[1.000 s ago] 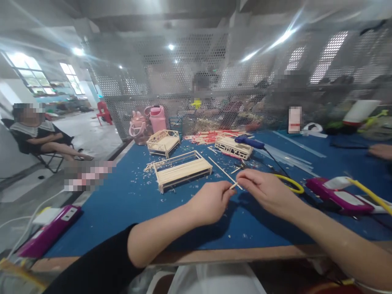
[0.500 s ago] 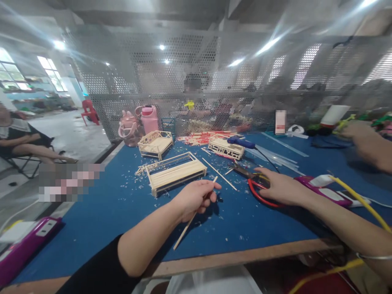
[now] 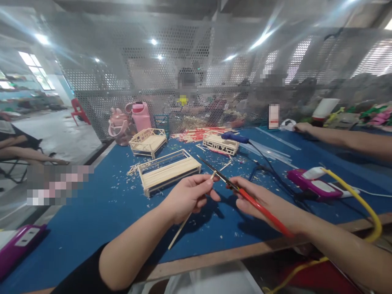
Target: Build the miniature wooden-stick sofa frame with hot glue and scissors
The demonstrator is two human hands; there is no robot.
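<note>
Pinching a thin wooden stick (image 3: 190, 213) between thumb and curled fingers, the left hand (image 3: 187, 197) holds it slanted over the blue table (image 3: 101, 212), its upper tip by the fingertips and its lower end pointing down toward the table's near edge. The right hand (image 3: 260, 202) is closed around the red handles of a pair of cutters (image 3: 245, 195), whose dark blades reach up and left to meet the stick's upper tip just beyond the left thumb. Whether the blades are closed on the stick, I cannot tell. Behind the hands lies a long wooden frame (image 3: 168, 169) built of sticks, with a smaller frame (image 3: 148, 141) further back and a third (image 3: 220, 143) to its right. Wood shavings are scattered about them. A blue glue gun (image 3: 235, 138) rests beside the third frame, near a heap of red-tipped sticks (image 3: 196, 134). A pink bottle (image 3: 141, 116) stands at the mesh screen (image 3: 101, 106). To the right, a magenta device (image 3: 312, 188) lies under a yellow cable (image 3: 361, 200), and another person's arm (image 3: 337, 136) stretches across the far table.
</note>
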